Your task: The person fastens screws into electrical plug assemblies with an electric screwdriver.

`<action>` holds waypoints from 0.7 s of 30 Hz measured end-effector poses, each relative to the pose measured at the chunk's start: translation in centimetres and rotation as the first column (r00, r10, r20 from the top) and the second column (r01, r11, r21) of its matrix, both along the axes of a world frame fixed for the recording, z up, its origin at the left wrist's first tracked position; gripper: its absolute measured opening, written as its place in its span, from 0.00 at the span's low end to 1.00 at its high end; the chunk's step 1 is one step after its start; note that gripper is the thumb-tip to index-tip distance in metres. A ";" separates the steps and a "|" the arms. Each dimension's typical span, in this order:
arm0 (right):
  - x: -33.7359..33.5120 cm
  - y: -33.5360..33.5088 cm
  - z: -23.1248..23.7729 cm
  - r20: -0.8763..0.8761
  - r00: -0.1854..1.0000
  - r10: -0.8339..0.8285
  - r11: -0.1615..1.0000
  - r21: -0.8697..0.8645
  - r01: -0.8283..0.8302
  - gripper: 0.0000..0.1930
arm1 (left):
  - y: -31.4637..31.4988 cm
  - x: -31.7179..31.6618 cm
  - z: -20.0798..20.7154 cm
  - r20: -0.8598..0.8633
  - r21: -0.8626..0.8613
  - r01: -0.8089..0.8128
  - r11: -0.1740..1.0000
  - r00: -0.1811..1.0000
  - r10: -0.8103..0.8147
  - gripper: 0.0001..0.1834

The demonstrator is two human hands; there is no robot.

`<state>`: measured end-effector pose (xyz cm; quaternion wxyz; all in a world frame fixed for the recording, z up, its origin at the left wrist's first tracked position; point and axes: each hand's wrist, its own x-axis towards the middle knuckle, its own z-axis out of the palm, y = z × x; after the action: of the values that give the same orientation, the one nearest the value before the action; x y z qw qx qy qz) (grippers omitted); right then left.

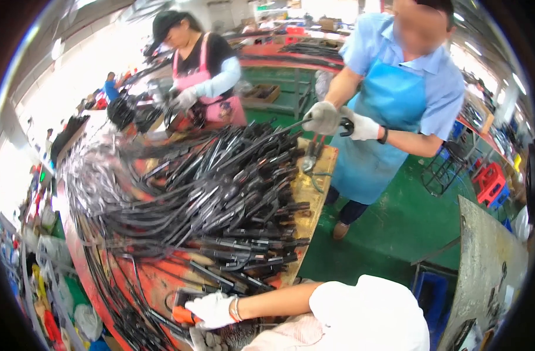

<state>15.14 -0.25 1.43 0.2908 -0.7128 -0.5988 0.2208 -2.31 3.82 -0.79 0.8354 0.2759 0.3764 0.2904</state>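
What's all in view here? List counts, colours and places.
Table: 1, red and yellow, centre
Cables: many, black, heaped on table
Pliers: 1, red handles, table's right edge
Handle: 1, orange, bottom centre-left
Co-workers: 2 nearby, pink apron back left, blue apron back right
Stools: count unclear, red and blue, far right
Panel: 1, grey, lower right
Bin: 1, blue, beside panel
Bags: several, whitish, left edge
Floor: 1, green, behind table
Background things: too blurred to count
Right hand: 1, white glove, gripping handle
Left hand: perhaps 1, grey glove, bottom edge
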 end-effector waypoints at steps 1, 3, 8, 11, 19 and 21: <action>-0.4 0.3 0.2 0.015 1.000 0.008 1.000 -0.016 -0.008 0.22 | 1.5 -1.3 -3.6 0.212 0.052 0.061 0.997 0.975 -0.071 0.11; 0.3 0.3 1.7 -0.052 0.998 -0.046 0.983 -0.179 0.036 0.25 | 0.3 0.4 -2.7 -0.015 0.113 -0.119 0.986 0.992 0.121 0.09; 1.9 0.8 1.4 -0.206 0.977 -0.047 0.966 -0.259 -0.008 0.34 | -0.1 1.6 -0.2 0.168 0.072 -0.054 0.996 0.985 0.041 0.03; 3.3 0.1 1.5 -0.488 0.869 0.086 0.960 0.275 0.060 0.30 | 0.4 1.0 -1.1 0.186 -0.074 -0.041 0.996 0.981 0.054 0.16; 8.3 -5.1 12.1 -0.677 0.565 0.471 0.641 0.703 0.308 0.23 | 0.9 0.9 -0.3 0.564 -0.368 0.040 0.929 0.804 0.189 0.11; 7.0 -6.2 13.3 -0.677 -0.059 0.733 0.626 0.639 0.447 0.26 | 1.1 1.1 -0.2 0.519 -0.402 0.011 0.915 0.827 0.218 0.12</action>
<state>22.15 -6.44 14.72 0.8532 -0.0348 -0.3041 0.4222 -1.18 4.95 -0.98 0.9284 -0.0124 0.1831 0.3231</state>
